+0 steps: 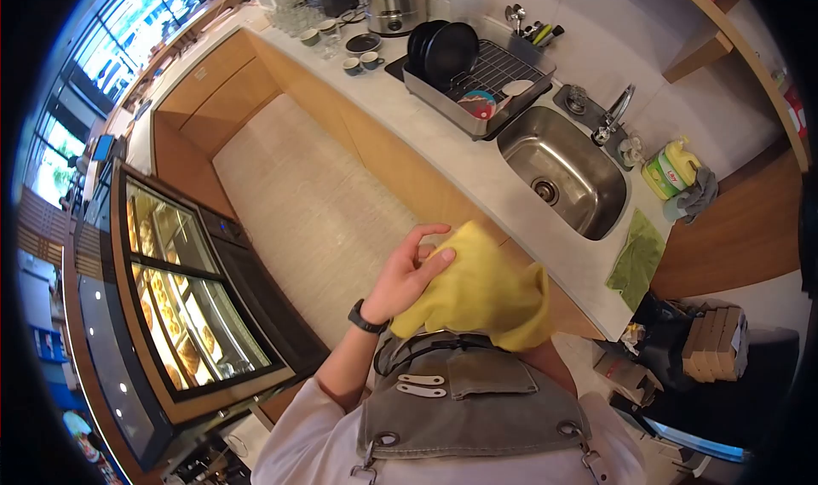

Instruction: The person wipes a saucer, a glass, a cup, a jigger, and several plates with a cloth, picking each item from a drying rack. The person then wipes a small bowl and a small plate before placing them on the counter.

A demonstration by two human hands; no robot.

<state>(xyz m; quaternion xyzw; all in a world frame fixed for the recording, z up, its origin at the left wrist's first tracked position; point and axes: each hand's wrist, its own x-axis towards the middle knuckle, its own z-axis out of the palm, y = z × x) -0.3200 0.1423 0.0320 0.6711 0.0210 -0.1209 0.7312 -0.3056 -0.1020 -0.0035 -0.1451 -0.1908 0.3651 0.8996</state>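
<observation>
A yellow cloth (486, 293) hangs in front of my grey apron (494, 417), beside the counter's front edge. My left hand (417, 274), with a black watch at the wrist, is at the cloth's left side. Its thumb lies against the cloth and its index finger is stretched out above, apart from the thumb; the other fingers are partly hidden. The cloth covers my right hand and most of that forearm, so its fingers do not show.
A steel sink (567, 170) with a faucet (612, 119) is at the right. Left of it stands a dish rack (511, 68) with black plates. A green cloth (635, 259) and a yellow bottle (671, 172) are near the sink. A display case (192, 306) stands at the left.
</observation>
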